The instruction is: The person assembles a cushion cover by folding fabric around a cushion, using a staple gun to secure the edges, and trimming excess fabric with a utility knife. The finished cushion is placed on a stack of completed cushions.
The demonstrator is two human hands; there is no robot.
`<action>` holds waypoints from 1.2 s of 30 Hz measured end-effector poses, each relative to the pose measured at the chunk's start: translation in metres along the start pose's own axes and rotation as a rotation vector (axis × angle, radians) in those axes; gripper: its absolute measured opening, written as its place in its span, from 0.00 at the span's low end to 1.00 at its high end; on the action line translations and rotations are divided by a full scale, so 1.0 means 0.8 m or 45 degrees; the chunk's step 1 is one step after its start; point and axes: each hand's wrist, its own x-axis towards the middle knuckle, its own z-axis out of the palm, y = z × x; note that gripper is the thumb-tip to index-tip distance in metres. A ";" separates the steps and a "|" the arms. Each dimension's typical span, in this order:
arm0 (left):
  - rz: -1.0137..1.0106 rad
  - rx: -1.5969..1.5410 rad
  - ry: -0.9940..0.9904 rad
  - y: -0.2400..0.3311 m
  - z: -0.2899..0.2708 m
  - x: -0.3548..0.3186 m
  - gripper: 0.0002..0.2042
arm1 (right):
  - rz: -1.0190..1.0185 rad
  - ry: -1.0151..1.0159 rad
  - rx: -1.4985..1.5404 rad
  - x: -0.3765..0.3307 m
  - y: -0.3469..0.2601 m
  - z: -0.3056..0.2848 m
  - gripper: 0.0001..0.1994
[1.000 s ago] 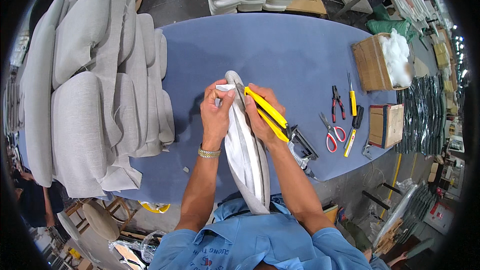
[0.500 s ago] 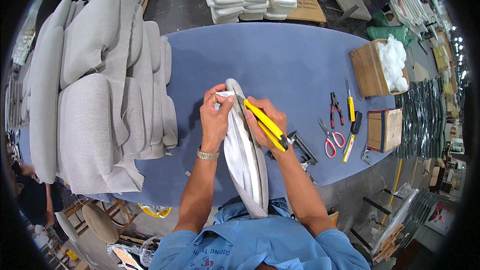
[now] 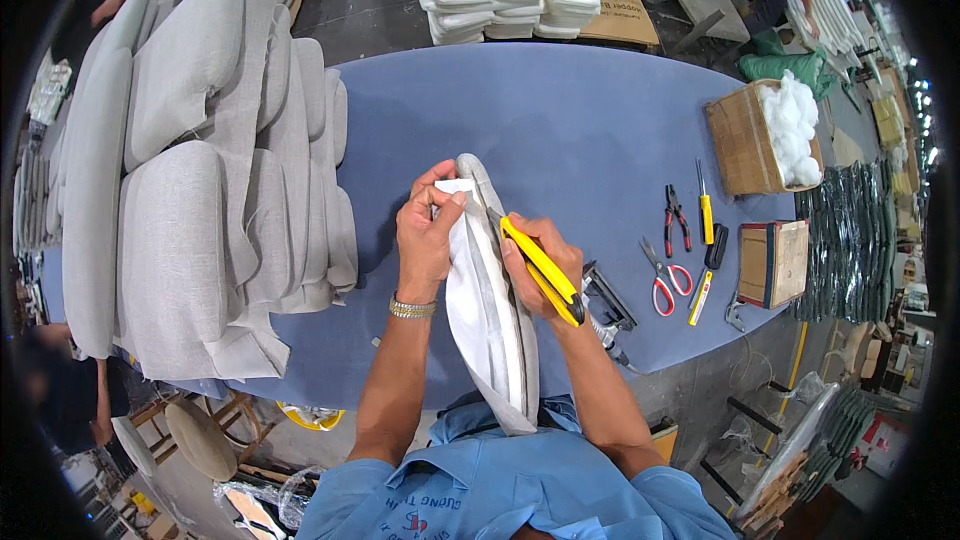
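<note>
A narrow grey fabric-covered seat pad (image 3: 527, 345) stands on edge in front of me, its near end against my shirt. A white fabric strip (image 3: 468, 290) and a grey edge run along its open side. My left hand (image 3: 427, 232) pinches the cloth near the far end, thumb and forefinger closed on it. In my right hand (image 3: 548, 258) are yellow-handled pliers (image 3: 548, 265), their metal tip touching or close to the grey edge beside my left fingers. Partly behind my right forearm lies a staple gun (image 3: 608, 300).
Grey padded covers (image 3: 175, 250) are stacked on the left of the blue table (image 3: 560, 90). At right lie red-handled scissors (image 3: 665, 280), dark pliers (image 3: 677, 218), a screwdriver (image 3: 705, 215), a yellow cutter (image 3: 701, 295) and a box of white stuffing (image 3: 738, 140). Co-workers stand beyond.
My right hand and the pliers have shifted slightly right and toward me. More of the white strip's far end shows above my left fingers, which keep their pinch.
</note>
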 end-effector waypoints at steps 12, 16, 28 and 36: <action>-0.136 -0.283 -0.070 0.013 -0.004 0.008 0.07 | 0.144 0.035 0.035 -0.043 -0.008 -0.022 0.12; -0.095 -0.244 -0.083 0.018 0.004 0.010 0.06 | 0.205 0.032 0.098 -0.066 -0.005 -0.040 0.12; 0.418 0.697 -0.275 0.106 0.112 -0.019 0.07 | 0.219 0.019 0.261 -0.116 0.011 -0.085 0.11; 0.499 0.747 -0.236 0.137 0.164 -0.065 0.08 | 0.217 0.026 0.349 -0.169 0.019 -0.113 0.10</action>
